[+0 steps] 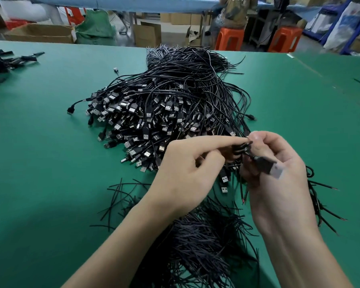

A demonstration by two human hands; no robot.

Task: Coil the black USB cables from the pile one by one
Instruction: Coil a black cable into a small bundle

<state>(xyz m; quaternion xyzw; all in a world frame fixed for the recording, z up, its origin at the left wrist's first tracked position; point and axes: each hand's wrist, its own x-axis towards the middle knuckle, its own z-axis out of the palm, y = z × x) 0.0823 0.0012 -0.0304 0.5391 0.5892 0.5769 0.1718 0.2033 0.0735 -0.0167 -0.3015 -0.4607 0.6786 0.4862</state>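
A big pile of black USB cables [170, 104] lies in the middle of the green table [40, 152], plugs facing me. Just in front of it, my right hand [279, 173] holds one coiled black cable [242, 148], and its USB plug [268, 165] rests across my palm. My left hand [187, 169] reaches over from the left, its index finger and thumb pinching the coil's top. A heap of thin black ties [200, 242] lies under my forearms.
Finished cables [4, 61] lie at the far left of the table. Loose black strands [320, 204] spread to the right of my right hand. Beyond the table stand cardboard boxes [40, 33], orange stools [229, 39] and a seated person [236, 11].
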